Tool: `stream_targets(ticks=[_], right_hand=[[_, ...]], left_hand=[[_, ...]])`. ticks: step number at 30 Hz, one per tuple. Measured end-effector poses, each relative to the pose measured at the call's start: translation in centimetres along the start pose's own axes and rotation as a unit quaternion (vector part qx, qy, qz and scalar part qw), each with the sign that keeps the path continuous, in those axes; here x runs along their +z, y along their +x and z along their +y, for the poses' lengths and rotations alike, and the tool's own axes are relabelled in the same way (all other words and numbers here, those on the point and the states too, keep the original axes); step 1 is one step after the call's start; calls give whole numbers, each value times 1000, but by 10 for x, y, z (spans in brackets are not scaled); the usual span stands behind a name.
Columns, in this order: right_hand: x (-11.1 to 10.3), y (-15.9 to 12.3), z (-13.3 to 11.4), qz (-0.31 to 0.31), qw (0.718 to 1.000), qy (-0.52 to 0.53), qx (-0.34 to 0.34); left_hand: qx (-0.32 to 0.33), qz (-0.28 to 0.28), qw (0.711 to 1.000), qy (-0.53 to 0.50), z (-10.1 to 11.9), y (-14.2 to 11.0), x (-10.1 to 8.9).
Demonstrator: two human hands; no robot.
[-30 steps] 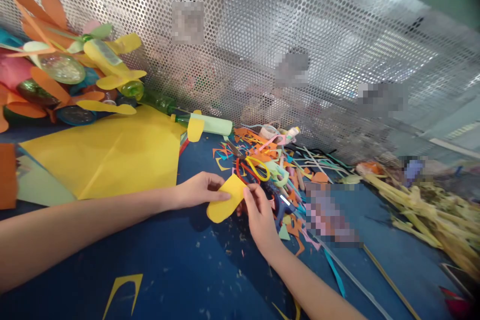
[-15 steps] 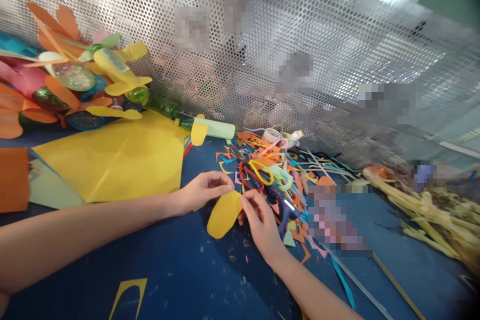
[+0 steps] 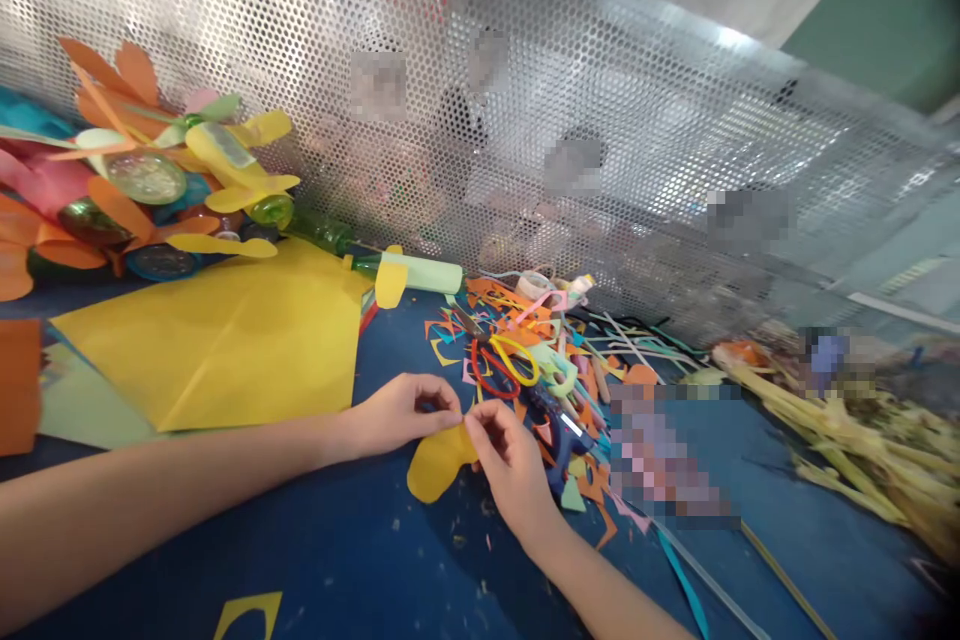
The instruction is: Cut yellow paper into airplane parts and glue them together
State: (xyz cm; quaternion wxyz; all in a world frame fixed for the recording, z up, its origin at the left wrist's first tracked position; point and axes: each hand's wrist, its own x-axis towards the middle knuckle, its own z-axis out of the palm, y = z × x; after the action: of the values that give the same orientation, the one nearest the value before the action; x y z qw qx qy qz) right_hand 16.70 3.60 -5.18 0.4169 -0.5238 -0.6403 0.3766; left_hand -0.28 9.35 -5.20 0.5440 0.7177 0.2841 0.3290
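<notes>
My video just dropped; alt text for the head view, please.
The left hand and right hand pinch the upper end of a yellow paper piece over a blue surface. Beyond lie scissors among paper scraps; a large yellow sheet lies left.

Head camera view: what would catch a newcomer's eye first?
Probably the bright, paper-petalled bottles heaped at upper left, before the perforated screen. Next, near the centre, the left hand and right hand pinching a yellow paper piece. Then the coloured scraps strewn beyond the right hand.

Both hands pinch close together, forearms angled inward
</notes>
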Motion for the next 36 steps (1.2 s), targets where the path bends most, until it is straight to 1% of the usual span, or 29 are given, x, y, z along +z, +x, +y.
stream_targets(ticks=[2,5,7,10,13,16,21,24,26,28,31,34,36], right_hand=[[0,0,0,6,1000,4,7],[1,0,0,19,1000,15,16],[1,1,-1,25,999,20,15],[1,1,-1,22,999,34,3],[1,2,0,20,998,55,-6],[1,3,5,19,997,70,0],[0,4,9,31,995,100,2],[-1,4,7,48,994,98,2],[-1,4,6,58,994,94,5],[-1,4,4,63,993,99,9],[-1,4,2,69,991,114,-5],[0,2,0,96,991,75,-58],[0,-1,-1,107,989,25,-95]], left_hand=[[-3,3,1000,-27,0,0,1],[-17,30,995,-91,2,1,2],[-41,51,988,-139,4,1,3],[-77,61,979,-181,6,2,4],[-74,66,980,-172,6,1,3],[-68,65,983,-157,6,1,2],[-88,42,980,-174,10,1,1],[-96,18,981,-169,14,0,1],[-103,12,980,-168,14,-1,1],[-112,25,977,-178,12,-1,2],[-130,69,966,-214,7,0,2],[-146,112,949,-255,4,2,2],[-145,121,942,-279,3,3,2]])
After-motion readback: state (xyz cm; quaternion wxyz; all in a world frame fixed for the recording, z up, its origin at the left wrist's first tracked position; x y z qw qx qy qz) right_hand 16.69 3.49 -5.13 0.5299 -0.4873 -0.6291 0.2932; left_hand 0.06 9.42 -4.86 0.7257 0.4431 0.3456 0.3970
